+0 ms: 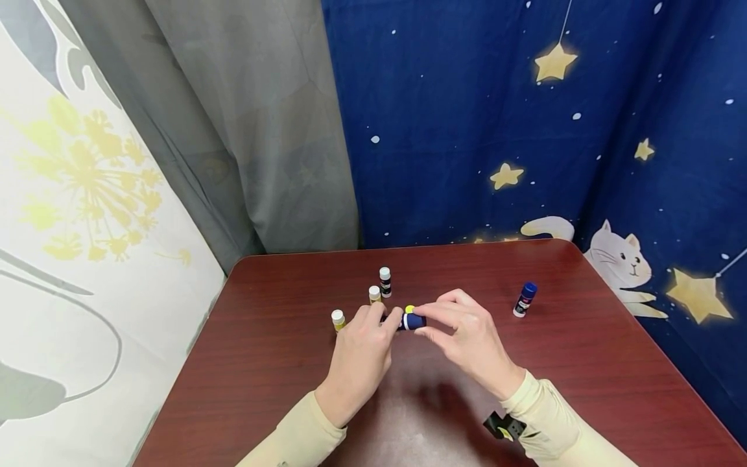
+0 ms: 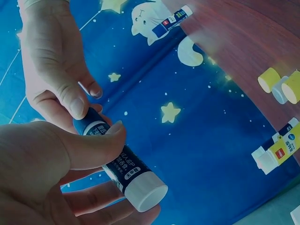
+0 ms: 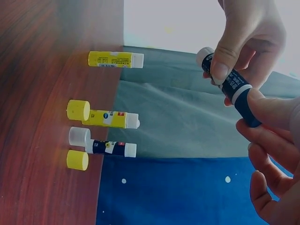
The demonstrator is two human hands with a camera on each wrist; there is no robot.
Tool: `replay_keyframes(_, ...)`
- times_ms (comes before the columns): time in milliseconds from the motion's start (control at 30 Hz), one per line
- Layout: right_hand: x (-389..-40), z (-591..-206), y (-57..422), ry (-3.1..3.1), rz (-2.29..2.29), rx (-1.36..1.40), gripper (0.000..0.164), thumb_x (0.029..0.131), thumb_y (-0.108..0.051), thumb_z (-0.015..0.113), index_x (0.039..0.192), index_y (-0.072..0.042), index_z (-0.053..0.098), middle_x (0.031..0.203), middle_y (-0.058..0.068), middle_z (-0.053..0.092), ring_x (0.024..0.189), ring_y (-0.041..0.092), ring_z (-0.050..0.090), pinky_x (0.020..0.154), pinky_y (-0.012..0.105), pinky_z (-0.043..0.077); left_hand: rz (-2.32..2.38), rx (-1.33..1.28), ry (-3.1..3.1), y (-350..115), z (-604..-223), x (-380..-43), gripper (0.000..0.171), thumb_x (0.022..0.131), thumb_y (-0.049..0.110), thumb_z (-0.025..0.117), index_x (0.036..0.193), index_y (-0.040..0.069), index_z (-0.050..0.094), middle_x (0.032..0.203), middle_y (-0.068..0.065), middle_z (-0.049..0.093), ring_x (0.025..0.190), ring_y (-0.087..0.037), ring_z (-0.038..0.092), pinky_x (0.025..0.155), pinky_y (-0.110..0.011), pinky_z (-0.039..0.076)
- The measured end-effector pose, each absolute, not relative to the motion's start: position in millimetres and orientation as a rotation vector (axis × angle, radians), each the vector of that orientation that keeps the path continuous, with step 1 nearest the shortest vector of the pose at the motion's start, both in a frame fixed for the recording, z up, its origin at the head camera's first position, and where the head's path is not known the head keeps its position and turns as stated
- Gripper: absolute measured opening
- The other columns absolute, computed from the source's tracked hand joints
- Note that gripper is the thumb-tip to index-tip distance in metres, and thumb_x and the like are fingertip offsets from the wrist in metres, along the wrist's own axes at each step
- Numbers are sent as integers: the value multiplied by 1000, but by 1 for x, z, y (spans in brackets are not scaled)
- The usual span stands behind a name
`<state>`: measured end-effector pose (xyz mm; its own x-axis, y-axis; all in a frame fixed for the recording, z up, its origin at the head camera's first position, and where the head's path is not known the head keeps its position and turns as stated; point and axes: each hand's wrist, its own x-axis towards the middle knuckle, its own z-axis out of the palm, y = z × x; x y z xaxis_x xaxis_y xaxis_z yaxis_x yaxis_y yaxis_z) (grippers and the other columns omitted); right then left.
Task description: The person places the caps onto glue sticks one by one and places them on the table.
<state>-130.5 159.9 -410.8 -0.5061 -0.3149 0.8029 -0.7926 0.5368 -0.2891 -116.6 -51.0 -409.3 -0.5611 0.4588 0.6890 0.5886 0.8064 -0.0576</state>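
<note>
Both hands hold one dark blue glue stick [image 2: 133, 168] above the table. My left hand [image 1: 362, 340] grips its labelled barrel near the white end, thumb laid along the label in the left wrist view. At the other end, my right hand [image 1: 467, 331] pinches the plain dark blue cap [image 3: 246, 110] between thumb and fingers. A white band shows where cap and barrel meet. Beyond the hands stand two yellow glue sticks [image 3: 112, 59] with white tops and a dark blue one [image 3: 112, 148], also white on top.
Two yellow caps, one [image 3: 78, 110] beside the middle yellow stick and another [image 3: 77, 160], lie on the reddish-brown table [image 1: 280, 292] with a translucent cap [image 3: 79, 136] between them. A blue-capped glue stick [image 1: 525, 299] stands upright at the right. Curtains hang behind the table's far edge.
</note>
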Motion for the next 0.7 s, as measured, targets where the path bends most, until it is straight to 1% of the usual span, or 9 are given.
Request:
replay_keyframes(300, -130, -410, 161, -2069, 868, 888, 40, 70, -17, 93, 108, -20, 80, 95, -14, 73, 91, 8, 57, 71, 17, 46, -218, -763, -2254, -49, -408, -115, 27, 83, 1, 73, 109, 8, 69, 91, -7, 58, 75, -23, 55, 57, -32, 52)
replay_keyframes(467, -130, -411, 161, -2071, 863, 886, 39, 71, -18, 92, 108, -20, 80, 95, -14, 73, 91, 8, 57, 71, 17, 46, -212, -755, -2262, -49, -408, -115, 26, 85, 2, 73, 109, 8, 69, 91, -7, 58, 76, -22, 56, 58, -31, 53)
replay_keyframes(700, -130, -410, 161, -2058, 866, 891, 41, 70, -17, 93, 108, -22, 79, 96, -14, 73, 92, 9, 57, 72, 18, 47, -193, -746, -2250, -48, -407, -115, 26, 83, 2, 76, 108, 8, 70, 91, -7, 58, 77, -22, 57, 58, -32, 53)
